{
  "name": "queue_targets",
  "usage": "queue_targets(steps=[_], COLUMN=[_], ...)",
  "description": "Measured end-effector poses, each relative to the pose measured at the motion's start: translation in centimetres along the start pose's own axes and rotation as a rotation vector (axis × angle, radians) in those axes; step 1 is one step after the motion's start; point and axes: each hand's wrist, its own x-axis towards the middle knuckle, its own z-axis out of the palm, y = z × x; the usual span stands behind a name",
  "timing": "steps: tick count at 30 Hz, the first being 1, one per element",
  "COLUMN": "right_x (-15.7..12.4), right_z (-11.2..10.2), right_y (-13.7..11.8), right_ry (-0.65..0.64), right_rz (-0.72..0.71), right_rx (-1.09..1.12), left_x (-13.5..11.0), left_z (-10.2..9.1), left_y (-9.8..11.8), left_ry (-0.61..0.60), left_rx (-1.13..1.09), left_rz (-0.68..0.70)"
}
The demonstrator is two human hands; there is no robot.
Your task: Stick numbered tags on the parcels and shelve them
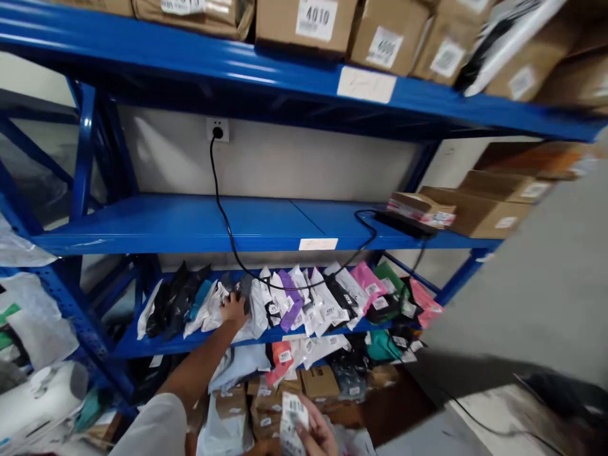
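My left hand [234, 309] reaches into the row of mailer bags on the lower blue shelf. Its fingers look spread and touch the bags, beside a grey bag [257, 310]. Near the bottom of the view, my right hand [319, 430] pinches a white paper label [292, 423] printed "4010". White, black, purple and pink bags stand side by side in the row, several with number stickers, such as a white bag [325, 303] and a purple bag [291, 301].
A black cable [223, 209] hangs from a wall socket [217, 130] across the middle shelf [223, 218] and over the bags. Cartons [494, 212] sit at that shelf's right end. A "4010" carton [306, 25] stands on the top shelf. More parcels lie below.
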Motion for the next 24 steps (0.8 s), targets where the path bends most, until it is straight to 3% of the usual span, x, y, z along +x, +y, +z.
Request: queue_targets(steps=[6,8,10,12,17,21,24], right_x=[13.0,16.1,18.4,20.0,21.2,21.1,21.4], right_z=[3.0,5.0,7.3,9.3,11.8,12.3,13.4], right_y=[1.3,1.6,1.9,2.0,2.9,3.6,3.5], right_ry=[-0.349,-0.423,-0.5,-0.542,-0.38,-0.256,-0.258], right_rz=[-0.056,-0.144,-0.214,-0.243,-0.22,-0.176,-0.203], right_rx=[-0.36,-0.491,-0.627,-0.78,-1.112,-1.107,-1.079], left_x=[0.7,1.0,1.7,2.5,3.6,3.2,3.5], left_z=[0.8,0.7,0.5,0.1,-1.5,-2.6,-3.1], left_y=[-1.1,-1.4,-1.8,-2.2,-3.0,-4.8,-6.0], left_ry=[0.043,0.043,-0.024,-0.104,-0.151,-0.155,-0.148], left_rx=[0.031,0.058,0.101,0.145,0.161,0.137,0.091], left_rz=[-0.047,0.168,0.477,0.653,0.563,0.574,0.612])
